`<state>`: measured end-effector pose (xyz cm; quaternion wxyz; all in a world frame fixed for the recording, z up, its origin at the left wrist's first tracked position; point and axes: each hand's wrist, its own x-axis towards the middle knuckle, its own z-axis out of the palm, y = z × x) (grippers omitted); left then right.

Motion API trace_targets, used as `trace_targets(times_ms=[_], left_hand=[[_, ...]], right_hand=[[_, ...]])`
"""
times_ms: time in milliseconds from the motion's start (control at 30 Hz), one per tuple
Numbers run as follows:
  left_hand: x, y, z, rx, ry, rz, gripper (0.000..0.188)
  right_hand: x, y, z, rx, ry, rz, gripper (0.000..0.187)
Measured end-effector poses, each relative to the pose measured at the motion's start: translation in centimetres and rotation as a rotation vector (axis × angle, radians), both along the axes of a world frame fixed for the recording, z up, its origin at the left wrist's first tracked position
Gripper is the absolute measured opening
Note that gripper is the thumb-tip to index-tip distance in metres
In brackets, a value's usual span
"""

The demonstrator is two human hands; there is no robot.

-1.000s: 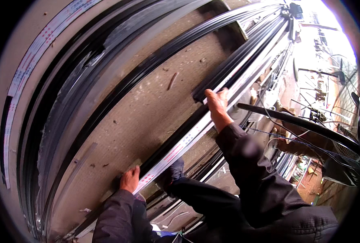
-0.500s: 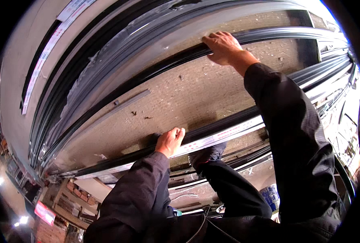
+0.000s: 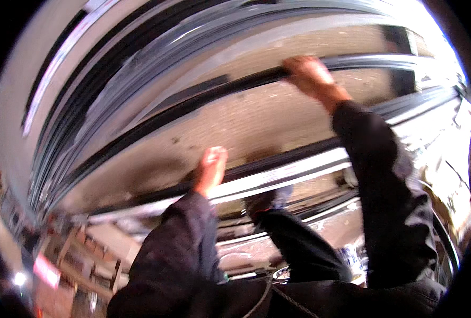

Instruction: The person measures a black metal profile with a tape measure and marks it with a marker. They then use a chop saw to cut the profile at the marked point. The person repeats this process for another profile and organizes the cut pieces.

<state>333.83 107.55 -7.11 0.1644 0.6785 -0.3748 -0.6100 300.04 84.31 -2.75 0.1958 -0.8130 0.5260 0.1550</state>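
My right hand (image 3: 311,77) is closed over a long black profile bar (image 3: 193,103), which runs from lower left to upper right across a speckled brown board (image 3: 267,116). Nearer to me, my left hand (image 3: 211,168) is raised just over the near edge of the board, beside a second dark bar (image 3: 278,160) with a white printed strip (image 3: 283,174) along it. Motion blurs the left fingers, so their grip is unclear. Beyond the held bar lies a short dark grey strip (image 3: 195,88).
Many long dark profiles (image 3: 113,79) lie at the far side, some in clear film. More bars (image 3: 432,95) bunch at the right. A wooden frame (image 3: 79,259) stands at lower left. My leg (image 3: 304,241) is below the near bar.
My right hand has drawn the black bar nearer to me, past the short grey strip. My left hand has come up off the near bar and over the board. The view has shifted slightly.
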Motion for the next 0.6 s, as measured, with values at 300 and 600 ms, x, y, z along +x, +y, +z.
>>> trace_targets(times_ms=[300,600], left_hand=[[3.8,-9.6,0.9,0.137,0.350,0.566,0.080],[1.8,-0.8,-3.1,0.029,-0.086,-0.531,0.053]], right_hand=[[-0.3,4.7,0.3,-0.486,-0.273,-0.113,0.054],[-2.1,18.4,0.8,-0.057,-0.163,-0.279,0.024]])
